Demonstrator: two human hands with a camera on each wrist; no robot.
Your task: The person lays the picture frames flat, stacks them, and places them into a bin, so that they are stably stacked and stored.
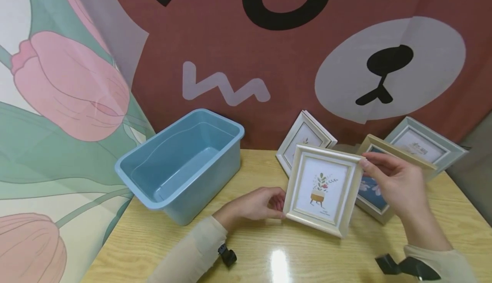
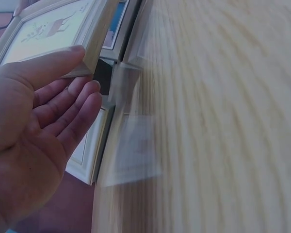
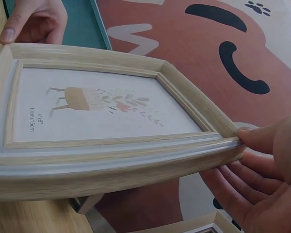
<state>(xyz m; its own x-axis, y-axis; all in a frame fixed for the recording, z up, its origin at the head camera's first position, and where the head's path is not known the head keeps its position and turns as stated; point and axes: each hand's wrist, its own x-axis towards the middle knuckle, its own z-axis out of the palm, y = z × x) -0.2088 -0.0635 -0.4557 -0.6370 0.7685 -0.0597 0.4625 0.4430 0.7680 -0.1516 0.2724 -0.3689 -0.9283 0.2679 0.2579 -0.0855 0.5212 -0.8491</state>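
A pale wood-toned picture frame point(image 1: 349, 197) with a potted-plant print is held up off the table, tilted, between both hands. My left hand point(image 1: 258, 204) pinches its lower left corner, thumb in front and fingers behind. At the upper right corner my right hand point(image 1: 403, 184) grips the frame, its thumb on the front edge. The right wrist view shows the same picture frame point(image 3: 111, 177) up close, with the right thumb and fingers point(image 3: 264, 141) at its corner. In the left wrist view, the left hand point(image 2: 43, 111) holds the frame's corner.
A blue plastic bin point(image 1: 215, 180) stands on the wooden table point(image 1: 246, 249) at the left. Behind the held frame leans a white picture frame point(image 1: 284, 152). To the right lean a gold-edged frame with a blue print point(image 1: 384, 216) and a grey-green frame point(image 1: 449, 154). A printed cloth point(image 1: 215, 39) hangs behind.
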